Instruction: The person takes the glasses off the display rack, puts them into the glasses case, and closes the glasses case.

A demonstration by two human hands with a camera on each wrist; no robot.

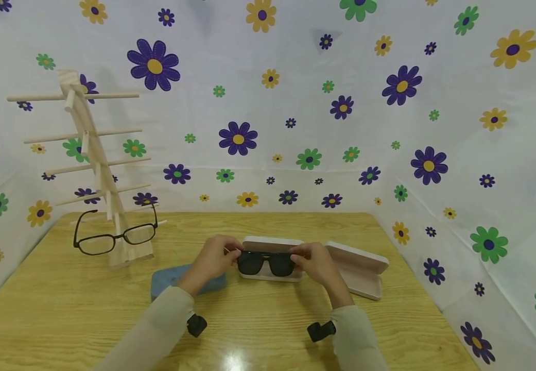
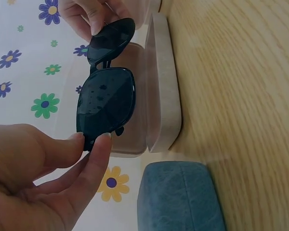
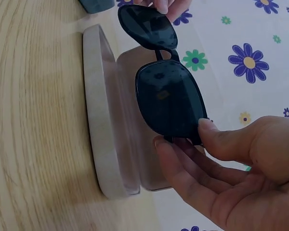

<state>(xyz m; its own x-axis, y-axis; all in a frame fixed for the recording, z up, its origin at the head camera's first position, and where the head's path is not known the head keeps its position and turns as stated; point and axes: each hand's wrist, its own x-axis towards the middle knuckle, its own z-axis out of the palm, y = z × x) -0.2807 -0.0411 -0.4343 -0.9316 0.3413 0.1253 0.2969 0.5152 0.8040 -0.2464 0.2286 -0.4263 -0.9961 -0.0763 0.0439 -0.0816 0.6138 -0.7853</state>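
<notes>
Both hands hold a pair of black sunglasses (image 1: 266, 263) with dark lenses, one at each end of the frame. The left hand (image 1: 217, 256) pinches one outer corner between thumb and fingers, plain in the left wrist view on the sunglasses (image 2: 106, 96). At the opposite corner the right hand (image 1: 314, 262) pinches with thumb and fingertips, and the right wrist view shows that grip on the sunglasses (image 3: 171, 98). Just behind and below them lies an opened pale glasses case (image 1: 272, 240), its pinkish lining (image 3: 149, 168) facing the lenses. Whether the temples are folded cannot be made out.
A closed blue glasses case (image 1: 166, 281) lies beside the left forearm. Another opened pale case (image 1: 358, 257) sits to the right. At the left stands a wooden peg rack (image 1: 93, 139), with black-rimmed eyeglasses (image 1: 96, 245) on its lowest pegs. Flowered cloth (image 1: 295, 149) surrounds the wooden table (image 1: 258, 330).
</notes>
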